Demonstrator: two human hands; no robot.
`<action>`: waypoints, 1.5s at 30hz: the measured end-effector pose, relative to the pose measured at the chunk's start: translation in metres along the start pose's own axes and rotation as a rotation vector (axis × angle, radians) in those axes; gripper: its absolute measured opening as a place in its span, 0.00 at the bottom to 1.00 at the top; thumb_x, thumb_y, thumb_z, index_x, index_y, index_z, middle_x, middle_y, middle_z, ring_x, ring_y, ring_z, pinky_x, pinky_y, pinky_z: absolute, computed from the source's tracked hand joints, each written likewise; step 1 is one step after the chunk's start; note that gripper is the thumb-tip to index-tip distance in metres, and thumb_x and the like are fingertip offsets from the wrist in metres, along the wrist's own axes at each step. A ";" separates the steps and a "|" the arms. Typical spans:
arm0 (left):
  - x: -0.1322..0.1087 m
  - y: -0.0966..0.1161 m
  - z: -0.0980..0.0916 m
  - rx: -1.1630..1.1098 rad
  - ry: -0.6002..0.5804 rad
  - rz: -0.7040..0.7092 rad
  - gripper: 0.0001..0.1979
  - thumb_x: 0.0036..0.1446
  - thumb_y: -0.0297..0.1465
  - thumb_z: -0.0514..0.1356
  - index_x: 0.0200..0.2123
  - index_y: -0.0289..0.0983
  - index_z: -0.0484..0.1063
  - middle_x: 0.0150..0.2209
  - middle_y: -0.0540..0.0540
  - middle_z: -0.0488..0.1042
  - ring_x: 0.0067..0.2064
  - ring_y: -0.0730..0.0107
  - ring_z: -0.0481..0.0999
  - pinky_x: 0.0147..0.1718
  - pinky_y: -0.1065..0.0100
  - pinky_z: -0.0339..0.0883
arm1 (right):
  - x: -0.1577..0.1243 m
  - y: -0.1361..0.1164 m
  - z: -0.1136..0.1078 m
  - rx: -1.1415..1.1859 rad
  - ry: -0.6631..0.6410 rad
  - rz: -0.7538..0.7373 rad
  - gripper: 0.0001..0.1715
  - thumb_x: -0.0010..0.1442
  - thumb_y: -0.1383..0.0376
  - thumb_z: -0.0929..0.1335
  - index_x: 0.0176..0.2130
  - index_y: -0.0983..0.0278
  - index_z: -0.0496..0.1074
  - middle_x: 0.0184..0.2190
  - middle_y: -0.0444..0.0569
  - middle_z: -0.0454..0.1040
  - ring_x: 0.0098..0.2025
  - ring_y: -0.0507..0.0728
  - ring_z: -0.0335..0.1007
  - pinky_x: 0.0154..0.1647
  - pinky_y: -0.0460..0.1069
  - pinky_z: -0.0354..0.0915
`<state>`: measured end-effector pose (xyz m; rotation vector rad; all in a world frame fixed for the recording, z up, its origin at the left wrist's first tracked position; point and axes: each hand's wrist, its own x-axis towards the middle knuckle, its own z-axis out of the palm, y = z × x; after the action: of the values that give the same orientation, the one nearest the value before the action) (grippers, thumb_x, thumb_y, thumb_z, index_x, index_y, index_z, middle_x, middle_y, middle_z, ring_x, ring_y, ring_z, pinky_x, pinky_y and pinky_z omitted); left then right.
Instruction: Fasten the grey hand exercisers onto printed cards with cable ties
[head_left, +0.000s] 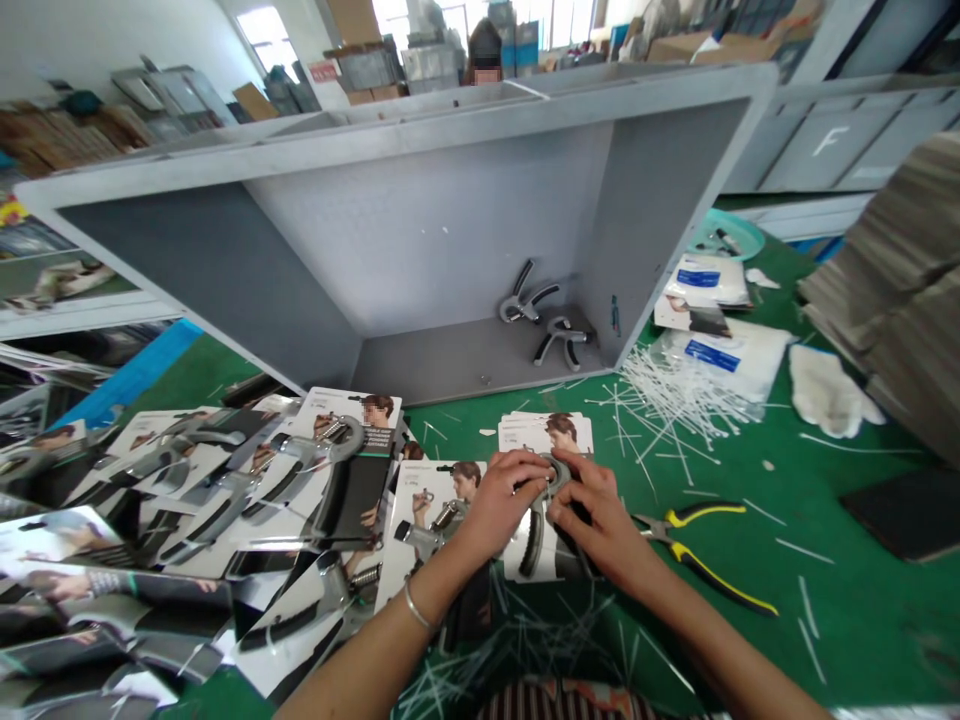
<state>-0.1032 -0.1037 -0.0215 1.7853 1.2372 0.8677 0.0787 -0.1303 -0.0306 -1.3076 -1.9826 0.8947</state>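
Observation:
My left hand [504,500] and my right hand [600,515] are both closed on a grey and black hand gripper [541,500] that lies on a printed backing card [547,545] on the green table. The fingers of both hands pinch near the gripper's coiled top. A bracelet sits on my left wrist. A stack of the same cards [541,432] lies just beyond the hands. Another carded hand gripper [427,520] lies directly left of my left hand.
Several carded grippers [225,500] are piled at the left. A grey open box [450,250] stands behind, with two loose grippers [544,320] inside. Yellow-handled pliers [705,555], white cable ties [667,400], plastic bags [720,340] and a white glove [829,390] lie right. A person stands far behind.

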 end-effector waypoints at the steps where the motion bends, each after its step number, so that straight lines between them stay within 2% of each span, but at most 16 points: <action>1: 0.000 0.000 0.000 -0.002 -0.001 0.000 0.09 0.62 0.29 0.60 0.40 0.43 0.80 0.45 0.48 0.78 0.51 0.64 0.72 0.55 0.60 0.59 | 0.000 0.000 0.001 -0.007 0.001 0.005 0.13 0.66 0.58 0.64 0.32 0.61 0.70 0.65 0.50 0.59 0.66 0.65 0.51 0.61 0.64 0.53; 14: 0.000 -0.001 -0.004 -0.004 -0.035 -0.006 0.09 0.62 0.30 0.59 0.40 0.43 0.80 0.45 0.48 0.78 0.51 0.64 0.72 0.55 0.59 0.58 | 0.004 0.001 0.011 0.007 0.046 0.015 0.10 0.65 0.62 0.65 0.31 0.61 0.70 0.63 0.53 0.62 0.66 0.65 0.51 0.60 0.64 0.50; 21: -0.003 -0.002 -0.008 0.052 -0.086 0.056 0.08 0.62 0.28 0.59 0.38 0.42 0.80 0.48 0.48 0.77 0.53 0.63 0.70 0.56 0.58 0.57 | 0.011 0.003 0.016 0.033 0.132 0.046 0.12 0.65 0.59 0.65 0.31 0.61 0.70 0.58 0.53 0.67 0.64 0.64 0.56 0.61 0.64 0.49; 25: -0.001 -0.003 -0.009 -0.014 -0.054 0.008 0.09 0.62 0.29 0.59 0.40 0.42 0.80 0.48 0.47 0.78 0.52 0.64 0.72 0.58 0.58 0.57 | 0.012 -0.001 0.011 0.032 0.106 0.046 0.11 0.64 0.61 0.66 0.29 0.61 0.69 0.58 0.53 0.67 0.64 0.64 0.56 0.61 0.64 0.50; 32: 0.001 -0.004 -0.009 -0.079 -0.016 -0.030 0.08 0.60 0.29 0.61 0.39 0.41 0.81 0.45 0.46 0.79 0.51 0.63 0.73 0.58 0.59 0.59 | 0.005 -0.007 0.007 -0.004 0.015 0.019 0.10 0.63 0.63 0.65 0.30 0.61 0.70 0.63 0.53 0.62 0.67 0.65 0.52 0.62 0.65 0.51; 41: 0.000 -0.001 -0.009 -0.045 -0.035 -0.008 0.08 0.61 0.29 0.60 0.38 0.42 0.81 0.44 0.47 0.79 0.50 0.64 0.73 0.55 0.59 0.60 | 0.007 -0.008 0.008 0.021 0.045 0.044 0.10 0.63 0.63 0.65 0.29 0.61 0.70 0.62 0.52 0.64 0.66 0.65 0.54 0.63 0.65 0.50; 45: 0.000 -0.002 -0.012 -0.006 -0.063 0.025 0.08 0.60 0.28 0.60 0.34 0.42 0.80 0.44 0.48 0.79 0.50 0.64 0.73 0.56 0.58 0.58 | 0.008 -0.004 0.012 0.058 0.106 0.075 0.11 0.63 0.60 0.66 0.30 0.61 0.72 0.60 0.52 0.66 0.64 0.65 0.56 0.62 0.65 0.51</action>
<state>-0.1141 -0.1002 -0.0178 1.8130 1.1737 0.8221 0.0643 -0.1270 -0.0340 -1.3749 -1.8244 0.8922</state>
